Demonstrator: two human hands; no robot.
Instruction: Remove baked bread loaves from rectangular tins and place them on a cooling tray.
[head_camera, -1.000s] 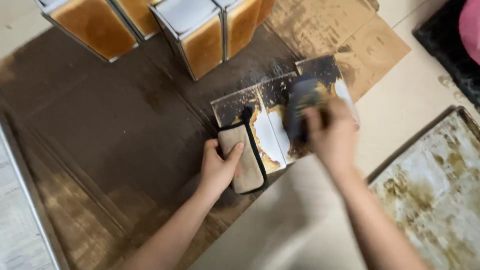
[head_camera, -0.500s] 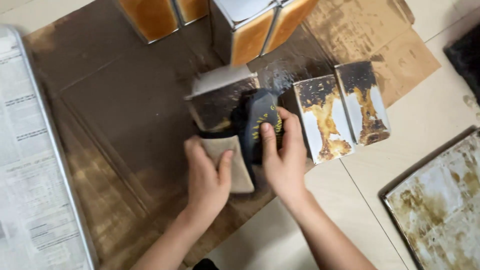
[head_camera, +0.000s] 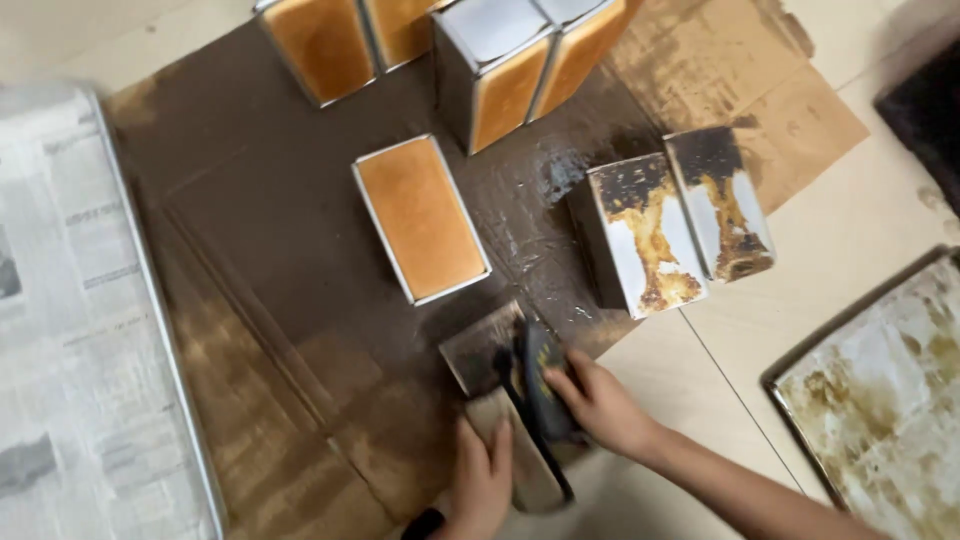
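Observation:
My left hand (head_camera: 482, 482) presses on a beige pad (head_camera: 530, 478) at the bottom edge of the view. My right hand (head_camera: 603, 405) grips a dark mitt (head_camera: 543, 385) just beside it. Between pad and mitt lies a flat dark metal lid (head_camera: 478, 352), resting on the brown cardboard (head_camera: 250, 260). Just above the lid stands an open loaf tin (head_camera: 421, 219) holding a golden-brown loaf, apart from both hands.
Two upturned tins with burnt, stained bottoms (head_camera: 648, 235) (head_camera: 726, 200) stand to the right. More tins with loaves (head_camera: 505, 70) lie at the top. A newspaper-lined tray (head_camera: 70, 300) is on the left, a stained baking tray (head_camera: 880, 400) on the right.
Both hands have pulled back toward me from the tin, bringing the lid with them. The tin now stands uncovered with its loaf showing. The view has shifted too.

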